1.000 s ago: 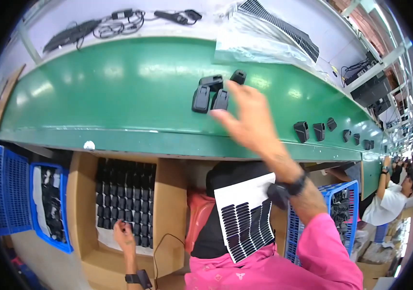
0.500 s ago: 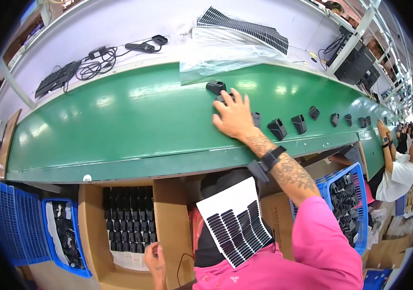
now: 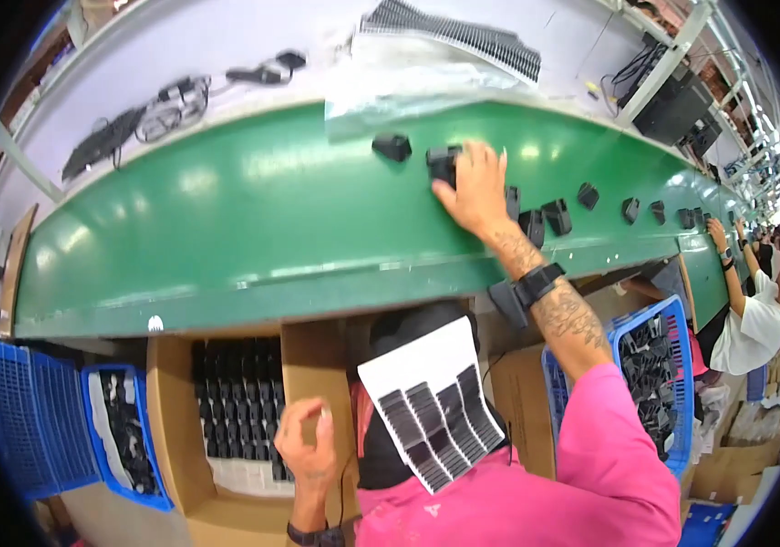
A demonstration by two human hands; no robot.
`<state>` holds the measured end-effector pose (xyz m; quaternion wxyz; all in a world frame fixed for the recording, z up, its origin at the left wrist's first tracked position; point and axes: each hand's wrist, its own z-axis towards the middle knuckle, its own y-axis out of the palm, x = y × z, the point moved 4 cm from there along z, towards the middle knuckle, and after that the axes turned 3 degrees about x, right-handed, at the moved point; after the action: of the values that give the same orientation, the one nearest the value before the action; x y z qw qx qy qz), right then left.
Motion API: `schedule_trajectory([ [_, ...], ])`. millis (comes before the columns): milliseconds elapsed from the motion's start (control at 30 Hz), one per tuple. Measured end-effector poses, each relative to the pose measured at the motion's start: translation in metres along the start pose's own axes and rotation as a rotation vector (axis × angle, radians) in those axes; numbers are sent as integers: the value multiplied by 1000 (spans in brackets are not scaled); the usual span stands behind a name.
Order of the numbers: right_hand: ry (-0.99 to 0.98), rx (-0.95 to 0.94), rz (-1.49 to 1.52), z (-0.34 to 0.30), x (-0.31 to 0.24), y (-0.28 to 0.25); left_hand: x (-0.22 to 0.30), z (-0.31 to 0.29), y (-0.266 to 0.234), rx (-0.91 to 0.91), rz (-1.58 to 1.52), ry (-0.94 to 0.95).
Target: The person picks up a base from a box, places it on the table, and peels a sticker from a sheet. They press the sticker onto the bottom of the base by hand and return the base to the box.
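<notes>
My right hand reaches over the green bench and is closed on a blocky black plastic housing, its thumb at the near side and fingers over the top. Another black housing sits by itself a little to the left. Several more black housings stand in a loose row to the right of the hand. My left hand is raised beside the cardboard box, fingers bent and thumb apart, with nothing visible in it. A white sheet with rows of black stickers lies across my lap.
Below the bench, an open cardboard box holds rows of black pieces. Blue baskets with black parts stand on both sides. Cables and a plastic bag with sticker sheets lie on the back ledge. Another person works at far right.
My right hand has shifted right and now grips a housing, which stands apart from the one at left. My left hand has risen, its fingers opening. The view has moved slightly.
</notes>
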<state>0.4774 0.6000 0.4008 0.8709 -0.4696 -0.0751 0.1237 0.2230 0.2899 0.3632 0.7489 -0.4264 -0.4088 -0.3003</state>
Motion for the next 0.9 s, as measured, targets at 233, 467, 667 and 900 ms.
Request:
schedule_trajectory([
  [233,-240,-706,805,-77,-76,-113,67,20,36,9,296,470],
  [467,188,-748,1288,-161,-66,-133,60,7,66,-312,118,382],
  [667,521,-311,811,-240,-32,-105,30,-24,101,-344,-880,-663],
  [900,628,-282,831,-267,-36,-84,27,-32,140,-374,-1013,-769],
])
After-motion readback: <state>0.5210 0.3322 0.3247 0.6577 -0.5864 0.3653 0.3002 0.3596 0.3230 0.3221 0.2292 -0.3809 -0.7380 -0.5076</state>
